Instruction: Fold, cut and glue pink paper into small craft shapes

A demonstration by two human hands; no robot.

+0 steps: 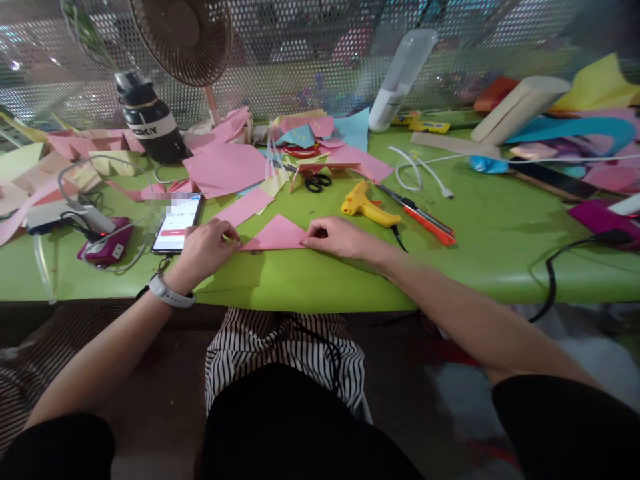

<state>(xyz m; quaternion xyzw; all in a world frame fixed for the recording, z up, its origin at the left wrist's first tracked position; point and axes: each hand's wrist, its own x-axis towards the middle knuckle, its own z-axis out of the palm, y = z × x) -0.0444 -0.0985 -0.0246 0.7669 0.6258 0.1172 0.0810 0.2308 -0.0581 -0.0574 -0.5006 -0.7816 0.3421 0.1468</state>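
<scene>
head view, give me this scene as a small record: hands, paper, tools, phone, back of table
left hand: at the left corner of the pink paper triangle, exact grip unclear
right hand: pinching its right corner
paper state: peak pointing away from the person
tools: yellow glue gun, red knife, black-handled scissors
phone: screen lit, beside the left hand
back of table: black bottle, fan, paper scraps
</scene>
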